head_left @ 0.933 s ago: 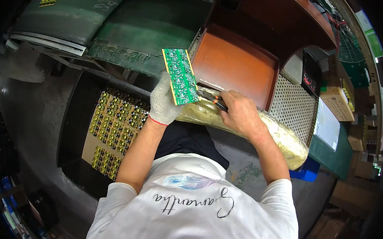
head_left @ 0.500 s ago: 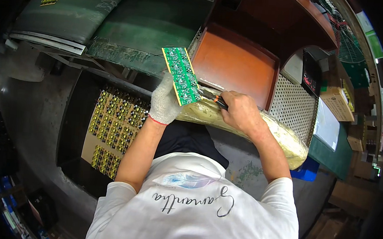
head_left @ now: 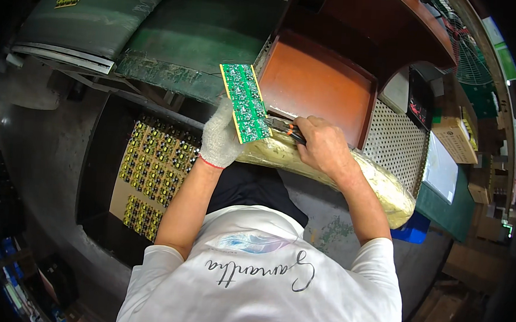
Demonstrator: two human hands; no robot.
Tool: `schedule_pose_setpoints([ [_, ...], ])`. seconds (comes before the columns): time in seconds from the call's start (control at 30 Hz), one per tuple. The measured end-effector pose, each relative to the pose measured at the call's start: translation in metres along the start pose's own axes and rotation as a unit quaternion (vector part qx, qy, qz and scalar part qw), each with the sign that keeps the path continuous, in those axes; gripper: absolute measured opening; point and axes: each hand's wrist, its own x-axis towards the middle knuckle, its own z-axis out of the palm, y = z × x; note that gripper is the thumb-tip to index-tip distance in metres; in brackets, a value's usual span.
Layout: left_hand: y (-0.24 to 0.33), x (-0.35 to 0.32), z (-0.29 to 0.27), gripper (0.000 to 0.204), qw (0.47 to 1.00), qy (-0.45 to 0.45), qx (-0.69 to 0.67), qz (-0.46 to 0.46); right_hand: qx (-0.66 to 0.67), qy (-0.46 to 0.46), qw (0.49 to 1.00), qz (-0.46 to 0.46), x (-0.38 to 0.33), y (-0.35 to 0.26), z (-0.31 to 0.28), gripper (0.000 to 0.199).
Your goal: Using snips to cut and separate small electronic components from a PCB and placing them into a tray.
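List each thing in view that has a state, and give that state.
Left hand: gloved, holding the green circuit board.
Green circuit board: held up, tilted.
Right hand: bare, closed on the pliers.
Pliers: tip at the board's edge.
Fan: cannot tell if running.

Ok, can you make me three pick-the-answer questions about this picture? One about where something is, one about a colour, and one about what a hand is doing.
1. Where is the tray of small yellow parts?
A. to the person's left, low down
B. on the orange tray
C. on the perforated panel

2. What colour is the board held up?
A. red
B. green
C. white

3. What is the right hand doing?
A. lying flat and empty
B. gripping a tool
C. holding a cup

Answers:
1 A: the parts tray lies left of the left arm, below the bench.
2 B: the board in the gloved left hand is green.
3 B: the right hand is closed round a tool whose tip is at the board.
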Motion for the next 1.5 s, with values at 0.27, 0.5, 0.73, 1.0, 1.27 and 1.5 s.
schedule_pose_setpoints([
  [0.27,0.001,-0.001,-0.002,0.053,1.000,-0.008,0.002,-0.003,0.028,0.034,0.999,0.002,0.010,0.006,0.009,0.029],
  [0.5,0.001,-0.001,-0.003,0.053,1.000,-0.007,0.018,0.001,-0.013,0.027,0.999,0.016,0.021,-0.001,0.003,0.026],
  [0.73,0.001,-0.001,-0.003,0.051,0.999,-0.005,0.036,0.006,-0.011,-0.023,0.999,0.030,0.022,0.001,0.001,0.026],
  [1.0,0.001,-0.002,-0.004,0.049,1.000,0.004,0.008,-0.007,-0.009,0.035,0.999,0.017,0.024,-0.003,0.005,0.034],
  [1.27,0.002,-0.002,-0.005,0.050,1.000,-0.008,0.002,-0.009,-0.021,0.036,0.999,-0.003,0.024,0.003,0.006,0.027],
  [1.5,0.004,-0.001,0.002,0.047,0.999,-0.025,0.043,-0.002,0.013,0.075,0.997,0.021,0.036,0.004,0.010,0.025],
])
